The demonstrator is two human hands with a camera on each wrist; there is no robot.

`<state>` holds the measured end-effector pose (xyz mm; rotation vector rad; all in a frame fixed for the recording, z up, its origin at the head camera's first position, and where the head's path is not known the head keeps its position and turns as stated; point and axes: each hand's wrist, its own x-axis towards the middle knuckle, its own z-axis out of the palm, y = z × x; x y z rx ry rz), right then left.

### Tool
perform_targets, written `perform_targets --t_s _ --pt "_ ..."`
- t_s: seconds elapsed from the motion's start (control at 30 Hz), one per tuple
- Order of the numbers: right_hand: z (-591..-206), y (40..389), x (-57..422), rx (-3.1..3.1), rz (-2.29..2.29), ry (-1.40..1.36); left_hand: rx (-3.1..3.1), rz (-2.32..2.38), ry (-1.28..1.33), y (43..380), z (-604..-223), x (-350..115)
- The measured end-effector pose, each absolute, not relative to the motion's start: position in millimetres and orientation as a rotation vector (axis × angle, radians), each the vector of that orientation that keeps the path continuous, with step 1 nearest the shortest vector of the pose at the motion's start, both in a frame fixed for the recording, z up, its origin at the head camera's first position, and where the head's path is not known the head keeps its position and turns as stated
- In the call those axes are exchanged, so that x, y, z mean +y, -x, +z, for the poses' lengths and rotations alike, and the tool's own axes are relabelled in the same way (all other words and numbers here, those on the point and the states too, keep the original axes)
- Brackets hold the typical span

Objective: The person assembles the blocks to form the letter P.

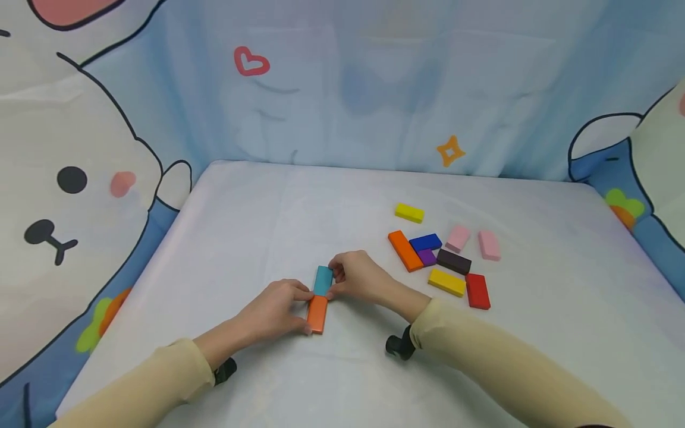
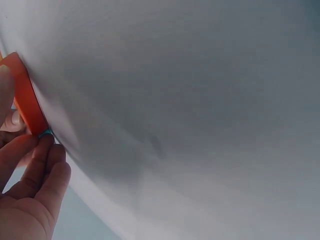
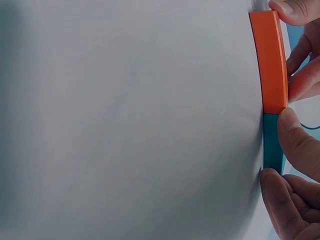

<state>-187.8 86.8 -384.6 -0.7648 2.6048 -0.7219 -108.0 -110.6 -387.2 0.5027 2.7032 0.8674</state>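
Two flat blocks lie end to end on the white table, a teal block [image 1: 323, 280] on the far side and an orange block [image 1: 317, 316] on the near side. My left hand [image 1: 274, 308] grips the orange block from the left, thumb near its close end and fingers near the joint. From the right, my right hand [image 1: 365, 278] pinches the teal block. In the right wrist view the right thumb [image 3: 297, 137] presses by the seam, while curled fingers [image 3: 281, 200] meet the teal block's outer end. The left wrist view catches the orange block [image 2: 30, 102] between fingertips, the teal one mostly hidden.
Right of my hands lies a loose group of blocks: an orange one [image 1: 405, 251], blue [image 1: 426, 242], purple [image 1: 427, 257], black [image 1: 453, 261], red [image 1: 478, 291], two yellow and two pink [image 1: 489, 245]. A patterned curtain [image 1: 342, 89] hangs behind the table.
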Motion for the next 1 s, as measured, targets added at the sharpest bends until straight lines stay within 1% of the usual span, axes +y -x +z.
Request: perform_targets --t_s 0.37,1.0 --pt "-386.2 190.8 47.9 2.583 -0.740 0.840 2.740 0.843 -0.332 97.2 -382.3 -143.3" --pt "-387.7 186.6 7.6 2.537 -0.697 0.910 2.769 0.803 -0.276 82.0 -383.2 -177.7"
